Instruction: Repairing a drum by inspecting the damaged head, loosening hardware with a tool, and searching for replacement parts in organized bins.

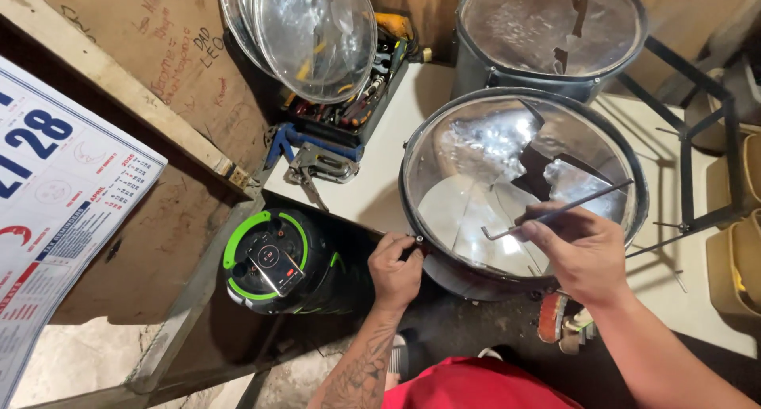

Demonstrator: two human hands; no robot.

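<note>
Head cam, looking straight down at the bench. My left hand (396,270) is curled in tight at the near-left rim of the big round drum (523,189), fingertips pinched on a small bolt (418,239) sitting right on the black hoop. Can't really see what's between the fingers beyond that, it's tiny.

My right hand (583,250) is resting over the near-right part of the drum, fingers closed around a thin metal rod (559,211) with a bent end. The rod lies across the clear, shiny skin, running from the bent end near the middle up toward the far-right rim.

The drum itself sits at the near edge of a white table (380,179), hanging a bit over the edge toward me. A second drum (551,28) stands just behind it, touching or nearly so, hard to tell.

Off to the left on the table there's a blue tray of tools (349,112) with a couple of clear round skins (305,28) leaning over it, and a metal staple gun (317,167) just in front of the tray. Below the table edge, near my left hand, a black and green round speaker (273,262) with a phone (275,264) lying on top, screen lit. A wall calendar (55,195) hangs far left. Black metal frame (690,139) on the right side.
</note>
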